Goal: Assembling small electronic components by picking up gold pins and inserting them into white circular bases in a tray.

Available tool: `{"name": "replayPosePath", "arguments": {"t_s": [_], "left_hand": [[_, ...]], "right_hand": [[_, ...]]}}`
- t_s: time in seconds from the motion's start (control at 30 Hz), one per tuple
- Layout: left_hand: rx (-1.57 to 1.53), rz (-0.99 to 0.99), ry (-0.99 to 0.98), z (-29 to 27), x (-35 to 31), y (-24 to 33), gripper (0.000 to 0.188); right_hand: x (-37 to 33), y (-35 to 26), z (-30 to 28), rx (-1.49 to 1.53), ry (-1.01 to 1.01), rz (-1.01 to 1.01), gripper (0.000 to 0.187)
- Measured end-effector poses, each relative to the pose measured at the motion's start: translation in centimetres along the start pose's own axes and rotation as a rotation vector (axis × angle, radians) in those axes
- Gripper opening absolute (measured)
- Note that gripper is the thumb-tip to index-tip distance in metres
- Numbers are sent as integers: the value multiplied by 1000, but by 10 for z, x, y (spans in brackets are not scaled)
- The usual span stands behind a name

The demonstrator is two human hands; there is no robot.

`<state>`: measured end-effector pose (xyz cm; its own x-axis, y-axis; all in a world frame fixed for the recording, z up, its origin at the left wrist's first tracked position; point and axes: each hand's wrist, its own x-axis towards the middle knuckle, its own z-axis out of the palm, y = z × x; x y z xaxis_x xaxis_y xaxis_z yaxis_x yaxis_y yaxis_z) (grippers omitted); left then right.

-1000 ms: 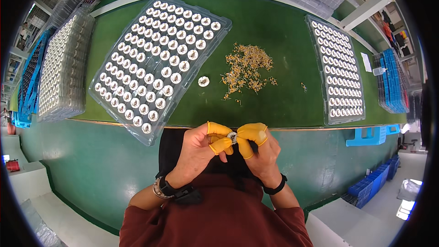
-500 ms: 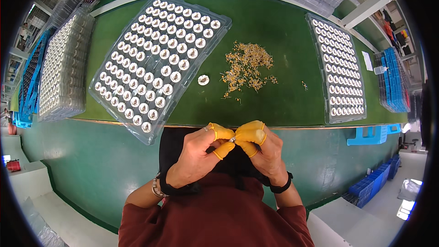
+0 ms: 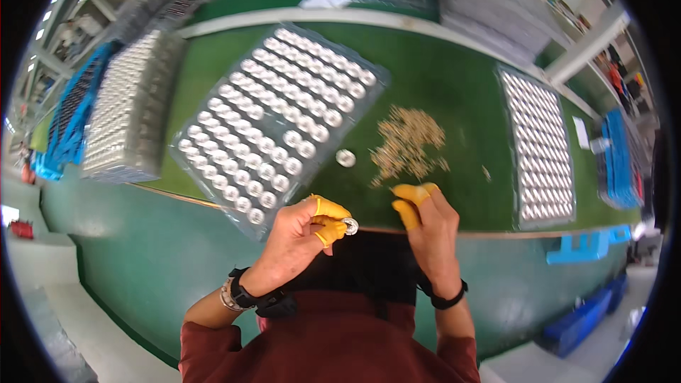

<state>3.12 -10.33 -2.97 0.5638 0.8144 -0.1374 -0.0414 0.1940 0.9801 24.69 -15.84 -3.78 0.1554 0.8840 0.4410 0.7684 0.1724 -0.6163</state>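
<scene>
My left hand (image 3: 298, 232), with yellow finger covers on its fingertips, pinches a small round silvery-white part (image 3: 351, 226) just off the table's near edge. My right hand (image 3: 434, 230), also in yellow finger covers, is apart from it, near the front of a pile of small yellow components with thin wire leads (image 3: 411, 138). Its thumb and forefinger are spread, and I see nothing between them. One loose round silvery part (image 3: 345, 158) lies on the green table between the pile and a clear tray (image 3: 272, 125) filled with rows of similar parts.
A second filled tray (image 3: 529, 223) lies at the right. Tall stacked trays (image 3: 117, 128) and blue racks (image 3: 69, 124) stand at the left. One stray component (image 3: 486, 172) lies right of the pile. A blue stool (image 3: 578, 248) is below the table's right end.
My hands, formerly together at the small part, have separated. The right has moved right toward the pile and opened; the left keeps the round part. The whole view has shifted.
</scene>
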Motion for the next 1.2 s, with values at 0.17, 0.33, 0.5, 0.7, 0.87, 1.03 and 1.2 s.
{"name": "replayPosePath", "arguments": {"t_s": [0.17,0.33,0.5,0.7,0.87,1.03,1.2], "left_hand": [[148,50,234,-43,25,36,17],[410,87,439,-113,61,71,21],[796,125,502,-134,89,68,15],[1014,130,442,-117,100,51,14],[1206,355,355,-136,123,20,12],[1107,422,356,-190,120,6,13],[1166,321,345,-203,145,0,16]], "right_hand": [[1,15,5,-283,-15,-99,14],[7,8,8,-339,-82,-53,11],[7,10,8,-348,-53,-101,17],[14,8,4,-357,-109,-163,15],[9,18,3,-381,-72,-226,9],[7,22,25,-267,15,-238,10],[0,22,11,-133,-24,-104,9]]}}
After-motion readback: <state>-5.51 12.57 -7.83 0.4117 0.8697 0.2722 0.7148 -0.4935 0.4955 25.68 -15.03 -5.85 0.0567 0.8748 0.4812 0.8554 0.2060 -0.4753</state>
